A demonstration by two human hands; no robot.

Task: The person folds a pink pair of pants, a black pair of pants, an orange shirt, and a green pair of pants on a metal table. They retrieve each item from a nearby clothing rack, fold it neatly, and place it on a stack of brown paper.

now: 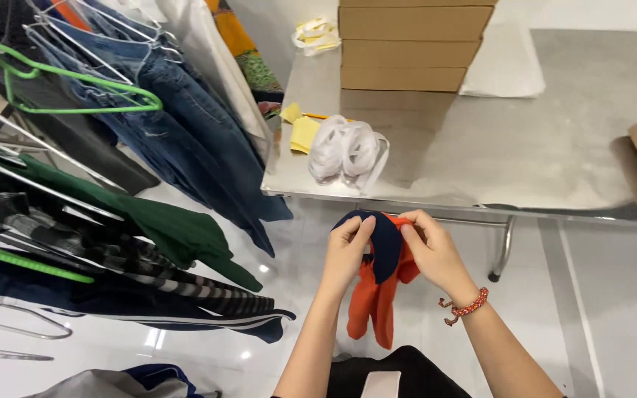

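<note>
Cloth hangs between my two hands, a small orange garment (377, 302) with a navy blue collar piece (383, 243) folded over its top; my left hand (348, 250) pinches the navy edge with thumb and fingers closed on it; my right hand (430, 250) is closed the same way on the other side, a red beaded bracelet (468, 306) at its wrist; the orange part dangles down between my forearms, above the white tiled floor (613, 295); just beyond stands a steel table (554, 147) bearing a bundle of white straps (346, 151), yellow paper scraps (302, 131) and stacked cardboard boxes (411, 44); to my left, jeans (186, 118) and a green shirt (178, 232) hang on a rack of hangers.
</note>
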